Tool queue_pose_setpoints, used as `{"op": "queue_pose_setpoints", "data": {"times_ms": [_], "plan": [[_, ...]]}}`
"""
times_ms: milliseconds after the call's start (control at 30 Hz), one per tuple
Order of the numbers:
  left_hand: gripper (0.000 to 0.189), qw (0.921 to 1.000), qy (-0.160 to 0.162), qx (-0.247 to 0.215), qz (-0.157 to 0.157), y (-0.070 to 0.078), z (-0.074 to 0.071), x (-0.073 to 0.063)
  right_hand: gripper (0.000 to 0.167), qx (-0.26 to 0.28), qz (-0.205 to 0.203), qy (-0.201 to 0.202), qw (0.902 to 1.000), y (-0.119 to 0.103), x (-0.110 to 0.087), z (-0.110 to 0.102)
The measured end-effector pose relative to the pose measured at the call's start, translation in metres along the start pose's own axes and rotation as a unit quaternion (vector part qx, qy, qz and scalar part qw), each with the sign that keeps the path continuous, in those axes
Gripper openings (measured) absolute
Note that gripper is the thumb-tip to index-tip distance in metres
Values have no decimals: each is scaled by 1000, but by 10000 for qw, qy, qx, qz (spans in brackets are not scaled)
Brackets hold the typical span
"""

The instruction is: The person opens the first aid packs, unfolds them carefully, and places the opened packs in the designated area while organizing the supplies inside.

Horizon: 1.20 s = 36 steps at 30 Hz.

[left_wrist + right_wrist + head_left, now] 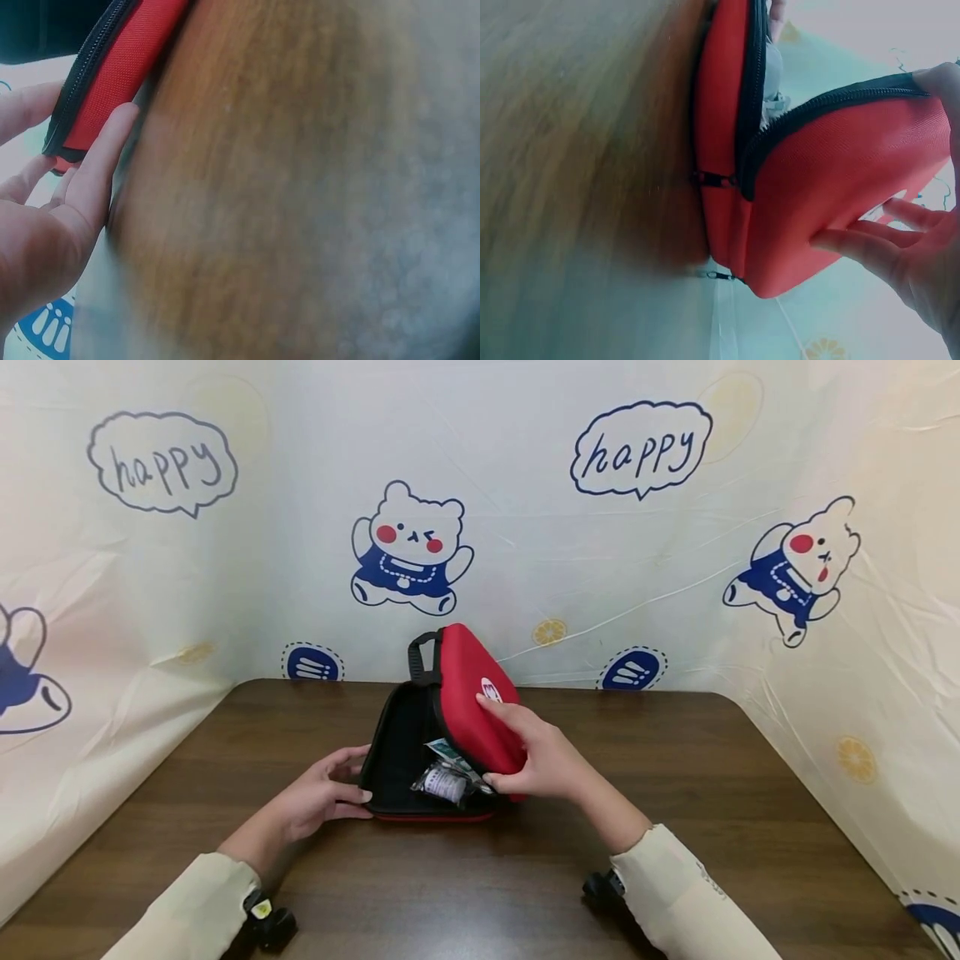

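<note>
A red zippered case (pixel 480 718) with a black lining stands part open on the table, its lid tilted up toward the right. My right hand (pixel 542 756) holds the lid, thumb at the zipped rim and fingers spread over the red outside; the right wrist view shows this hand (pixel 922 240) too. At the left edge of the base, my left hand (pixel 322 797) grips the side, fingers on either side of the rim (pixel 94 82). Inside lie a clear-wrapped whitish roll (pixel 444 782) and a teal-and-white packet (pixel 448 753). The lid hides part of the contents.
The case rests on a dark brown wooden table (pixel 420 893). A black carry handle (pixel 417 658) sticks up at the case's back. Zip pulls (pixel 716 180) hang on its right side. Behind the table hangs a pale printed cloth (pixel 517 568).
</note>
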<state>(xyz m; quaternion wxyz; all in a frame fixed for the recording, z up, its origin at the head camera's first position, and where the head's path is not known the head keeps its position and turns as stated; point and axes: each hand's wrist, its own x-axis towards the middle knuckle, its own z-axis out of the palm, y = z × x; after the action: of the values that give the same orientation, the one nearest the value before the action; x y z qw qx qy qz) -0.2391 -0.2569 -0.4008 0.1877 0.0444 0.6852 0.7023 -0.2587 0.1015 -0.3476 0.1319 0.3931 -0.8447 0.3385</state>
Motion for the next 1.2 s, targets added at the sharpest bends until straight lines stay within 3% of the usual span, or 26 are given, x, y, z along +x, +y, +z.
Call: {"op": "queue_pose_setpoints", "data": {"times_ms": [233,433,700,800,900,967,1100,1200], "plan": [[82,10000,-5,23,-17,0,2,0,114,839,625,42,9945,2,-18,-13],[79,9999,55,86,-38,0,2,-3,121,1219,1181,348,9849,2,-36,-23],[80,9998,71,161,-126,1,1,-1,132,1276,1287,1070,9776,-5,-49,-41],[83,9994,103,268,-191,1,1,-2,116,1675,1471,1327,9658,-6,-56,-51],[85,9989,122,374,-240,1,1,-2,87,2027,1794,1549,9501,-6,-62,-64],[86,9988,108,426,-236,1,1,-2,70,1843,2155,1574,9460,-5,-67,-75],[87,9985,127,467,-236,2,0,-2,54,1429,2793,1306,9405,4,-79,-98],[87,9984,141,506,-231,2,-1,-3,58,1363,3205,906,9330,15,-88,-112]]}}
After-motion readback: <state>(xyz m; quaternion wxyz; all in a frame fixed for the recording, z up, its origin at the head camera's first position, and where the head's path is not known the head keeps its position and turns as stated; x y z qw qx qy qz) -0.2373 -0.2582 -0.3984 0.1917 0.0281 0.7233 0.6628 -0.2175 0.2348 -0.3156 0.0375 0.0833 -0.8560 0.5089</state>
